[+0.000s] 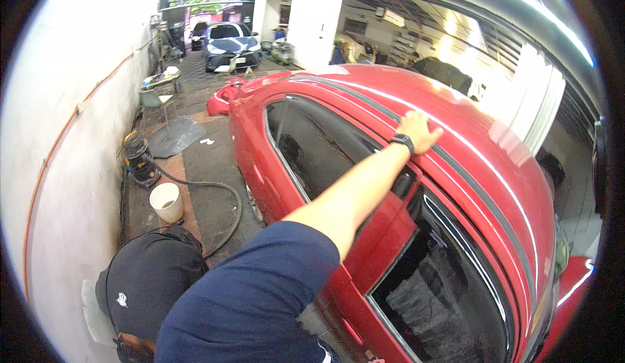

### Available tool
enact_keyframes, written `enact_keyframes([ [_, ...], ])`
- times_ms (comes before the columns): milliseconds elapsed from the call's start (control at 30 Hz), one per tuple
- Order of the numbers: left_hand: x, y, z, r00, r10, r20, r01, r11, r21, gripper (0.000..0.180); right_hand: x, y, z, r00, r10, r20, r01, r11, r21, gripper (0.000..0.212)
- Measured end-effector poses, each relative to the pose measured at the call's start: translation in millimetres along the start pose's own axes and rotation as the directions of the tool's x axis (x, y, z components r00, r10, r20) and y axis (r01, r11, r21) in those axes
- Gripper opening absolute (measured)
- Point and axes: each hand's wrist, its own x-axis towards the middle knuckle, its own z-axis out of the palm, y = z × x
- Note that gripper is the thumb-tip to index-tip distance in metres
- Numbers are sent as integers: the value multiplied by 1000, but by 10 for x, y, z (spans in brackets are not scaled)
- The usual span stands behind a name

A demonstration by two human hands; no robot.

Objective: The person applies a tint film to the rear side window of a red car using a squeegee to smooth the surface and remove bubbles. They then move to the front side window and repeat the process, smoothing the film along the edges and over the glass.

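My left arm, in a dark blue sleeve, reaches up across the side of a red car (381,246). At the end of it my left hand (418,132), with a dark watch (403,143) on the wrist, rests palm down at the roof edge. Its fingers are spread, and nothing shows in its grasp. Beneath and beside the hand runs a dark strip (478,197) along the roof. Dark side windows (443,291) lie below the forearm. My right hand is out of the picture.
At lower left a person in a black shirt (153,272) bends down close by. Beyond them are a white bucket (166,202), a vacuum cleaner (138,158) with a hose (238,216) across the floor, and a chair (156,97). A dark car (231,47) stands farther back. A white wall (65,115) borders the left.
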Motion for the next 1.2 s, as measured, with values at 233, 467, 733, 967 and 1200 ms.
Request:
enact_keyframes([
  [233, -85, 67, -127, 997, -59, 55, 64, 993, -96, 56, 91, -123, 482, 978, -105, 180, 115, 993, -41, 35],
  [467, -72, -42, -116, 994, -58, 97, 71, 987, -142, 56, 259, 254, 414, 987, -128, 97, 137, 986, -90, 40],
  [733, -139, -8, -100, 989, -79, 125, 96, 986, -136, 54, 224, 147, 716, 963, -146, 225, 180, 974, -138, 46],
  [967, -152, -37, -50, 993, -100, 58, 109, 975, -194, 54, 324, 142, 955, 944, -90, 318, 152, 972, -178, 43],
  [1200, -143, 7, 191, 979, -114, 166, 126, 990, -67, 75, 435, 82, 923, 933, -54, 356, 154, 953, -260, 40],
])
